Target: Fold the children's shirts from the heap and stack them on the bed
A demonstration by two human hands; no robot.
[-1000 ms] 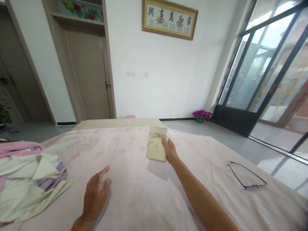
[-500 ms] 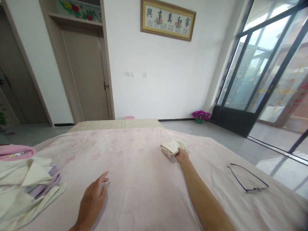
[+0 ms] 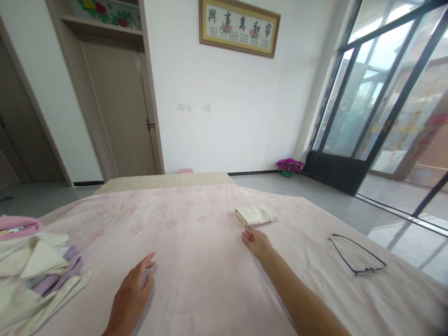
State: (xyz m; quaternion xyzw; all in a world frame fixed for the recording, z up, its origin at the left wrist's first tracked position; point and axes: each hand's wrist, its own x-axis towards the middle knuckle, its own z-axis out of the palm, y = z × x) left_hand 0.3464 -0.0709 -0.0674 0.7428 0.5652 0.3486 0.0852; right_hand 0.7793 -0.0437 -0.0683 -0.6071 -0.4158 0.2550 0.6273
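Observation:
A folded cream cloth point(image 3: 256, 215), perhaps a small garment, lies flat on the pink flowered bedsheet point(image 3: 199, 275). Just in front of its near edge is my right hand point(image 3: 258, 243), its fingers curled loosely together with nothing visible in them. Whether a fingertip still touches the fabric I cannot tell. My left hand point(image 3: 132, 291) rests low on the sheet at the left, fingers stretched out and thumb apart, holding nothing. Left of it sits a loose heap of cream and lilac clothes point(image 3: 42, 273), partly cut off by the frame.
Eyeglasses point(image 3: 364, 261) lie on the sheet at the right. A pink folded item point(image 3: 21, 225) is behind the clothes heap. Past the bed stand a pink stool point(image 3: 185, 171), a pot of purple flowers point(image 3: 290, 165) and a dark-framed glass door point(image 3: 350, 116).
My right hand has let go of the folded cream cloth and drawn back slightly toward me. The cloth stays on the sheet. My left hand holds nearly the same pose; the view has shifted a little.

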